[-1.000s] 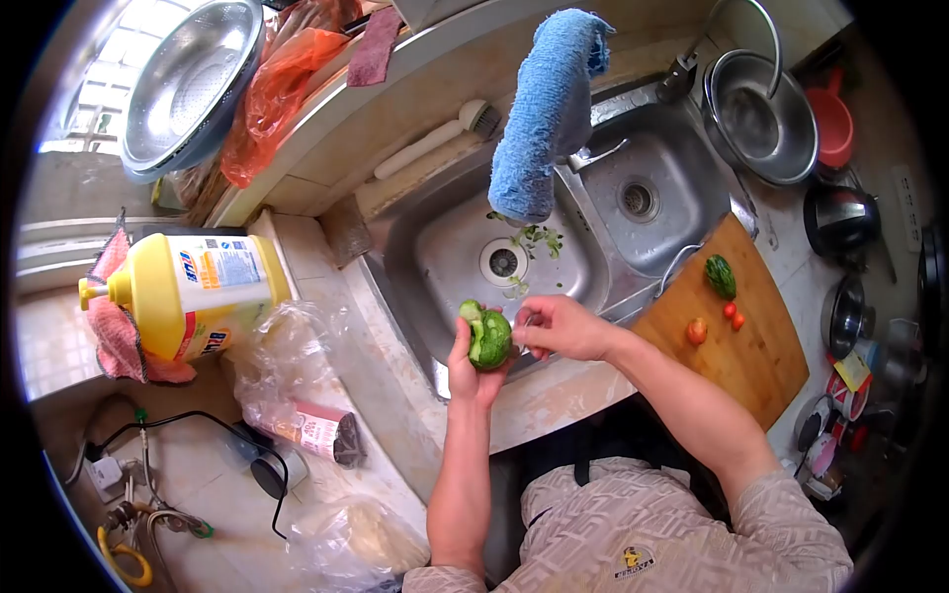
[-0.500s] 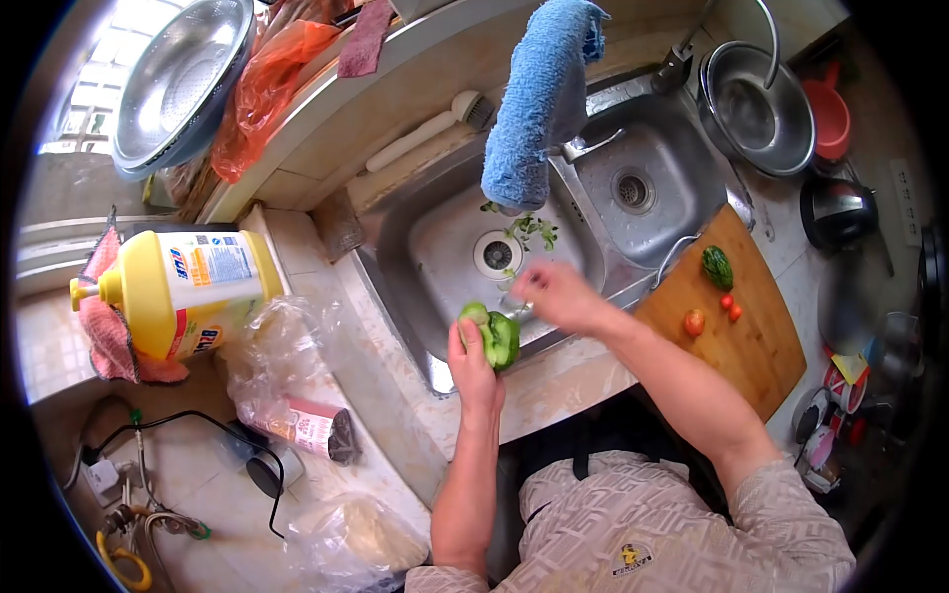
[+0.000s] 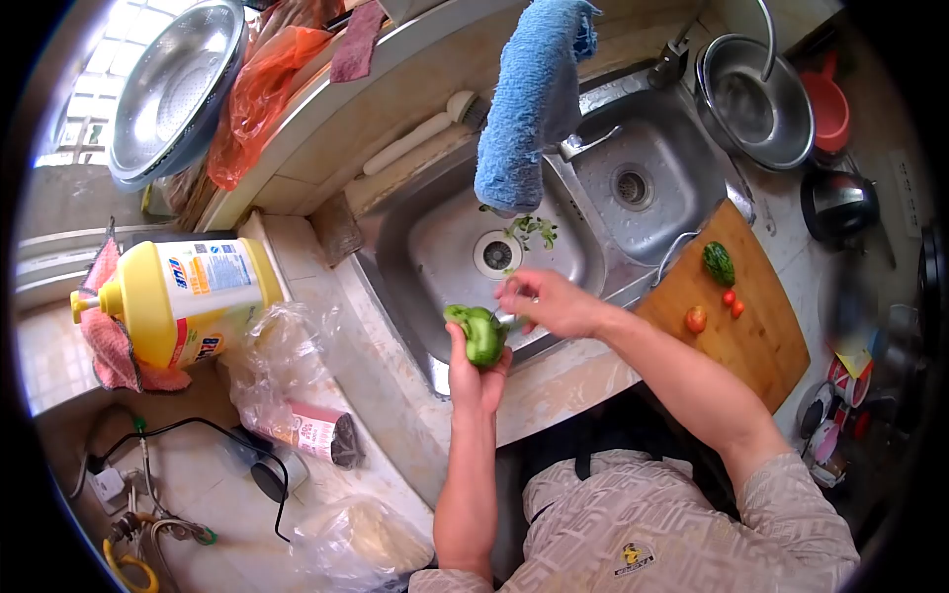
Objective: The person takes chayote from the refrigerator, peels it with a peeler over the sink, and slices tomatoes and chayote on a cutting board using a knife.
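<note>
Centre frame, the left hand is clasped around the green vegetable; a steady cupped grip with fingertips low should serve best. The right hand is curled just beside it; blur hides whether it grips anything. Working well over the sink beyond should catch drips, clear of the leaves near the drain.

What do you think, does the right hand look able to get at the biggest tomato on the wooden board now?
Probably yes: the tomato lies uncovered on the wooden board, near the right forearm, with nothing visible blocking it. The right hand is beside the green vegetable, though.
</note>
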Available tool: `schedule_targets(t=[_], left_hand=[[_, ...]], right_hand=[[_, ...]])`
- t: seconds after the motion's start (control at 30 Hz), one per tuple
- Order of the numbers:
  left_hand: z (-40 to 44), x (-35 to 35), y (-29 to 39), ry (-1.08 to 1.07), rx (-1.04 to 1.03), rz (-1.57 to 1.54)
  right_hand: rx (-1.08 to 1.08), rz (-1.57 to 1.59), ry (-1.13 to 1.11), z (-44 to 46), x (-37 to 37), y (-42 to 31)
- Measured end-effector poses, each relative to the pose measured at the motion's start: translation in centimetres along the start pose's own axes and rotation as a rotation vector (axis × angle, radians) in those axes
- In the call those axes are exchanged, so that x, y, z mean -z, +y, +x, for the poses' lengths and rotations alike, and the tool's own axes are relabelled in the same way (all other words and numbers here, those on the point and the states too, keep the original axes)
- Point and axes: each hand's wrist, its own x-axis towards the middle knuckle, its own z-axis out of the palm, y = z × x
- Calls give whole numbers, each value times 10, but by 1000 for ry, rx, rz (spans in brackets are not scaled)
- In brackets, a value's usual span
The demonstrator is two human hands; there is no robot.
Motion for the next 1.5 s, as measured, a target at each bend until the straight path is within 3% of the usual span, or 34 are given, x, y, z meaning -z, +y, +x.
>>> schedule_targets(t=[0.1, 0.23, 0.27, 0.37, 0.4, 0.47, 0.57, 0.67, 0.7, 0.77, 0.87, 0.97, 1.1, 1.13, 1.2, 1.23, 1.3, 1.4, 1.47, 1.5], left_hand=[[0, -27, 0, 32, 2, 64], [3, -23, 15, -111, 69, 188], [5, -20, 12, -58, 60, 220], [10, -15, 12, -69, -11, 246], [10, -14, 14, -129, 40, 194], [10, -16, 13, -42, 86, 225], [6, -20, 13, -29, 130, 300], [5, -18, 17, -92, 138, 477], [4, -16, 19, -115, 137, 553], [0, -23, 21, -50, 106, 624], [6, -23, 25, 52, 5, 640], [11, -24, 25, 81, -45, 713], [18, -7, 21, -22, -107, 694], [9, -12, 22, -75, -56, 640], [3, -15, 30, -274, 37, 478], [2, -20, 30, -199, 25, 427], [-2, -33, 27, -46, 5, 322], [9, -20, 27, -110, 34, 331], [7, -24, 24, -41, 34, 390], [8, -20, 26, -123, 88, 347]], right_hand=[[267, -358, -70, -5, -12, 4], [370, -548, -31, -16, -27, -3], [569, -625, 12, -16, -33, 3], [570, -720, 28, -21, -37, -6], [585, -746, 45, -23, -38, -9], [610, -798, 77, -26, -39, -13], [514, -748, 74, -20, -34, -16], [265, -635, 56, -9, -21, -31], [12, -191, 138, 2, -18, -28], [53, -182, 188, 11, -3, -25], [498, -668, 96, 2, -13, -12], [292, -727, -59, -4, -27, -24], [113, -646, -26, -2, -21, -47], [135, -418, 60, 10, -18, -31], [47, -175, 18, 10, -7, -17], [8, -56, -7, 11, -6, -18], [158, -327, 36, 6, -16, -16], [446, -734, 129, 2, -30, -11], [303, -668, 89, 4, -28, -8], [231, -635, 68, 5, -26, -12]])
